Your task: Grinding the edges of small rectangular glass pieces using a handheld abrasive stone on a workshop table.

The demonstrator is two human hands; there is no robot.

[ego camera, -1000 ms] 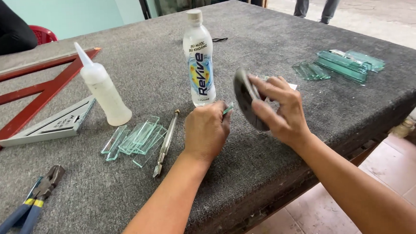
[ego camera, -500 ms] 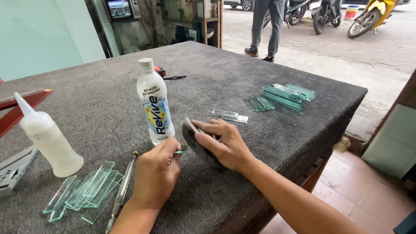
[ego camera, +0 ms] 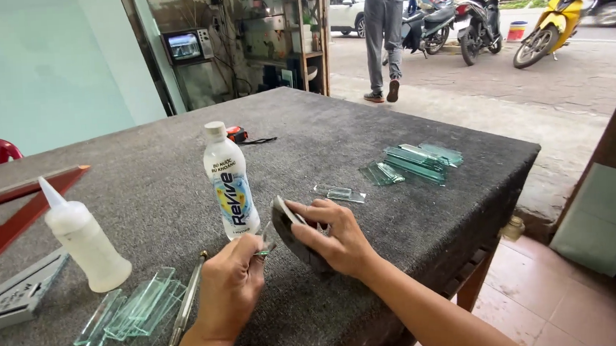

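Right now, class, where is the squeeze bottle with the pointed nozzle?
In the head view the squeeze bottle stands upright at the table's left, between the grey set square and the glass strips.

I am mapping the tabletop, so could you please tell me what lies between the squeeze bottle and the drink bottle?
In the head view, only bare grey felt table lies between the squeeze bottle and the drink bottle.

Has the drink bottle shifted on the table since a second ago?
No. The drink bottle stands upright between the squeeze bottle and the right hand, as before; only the camera turned.
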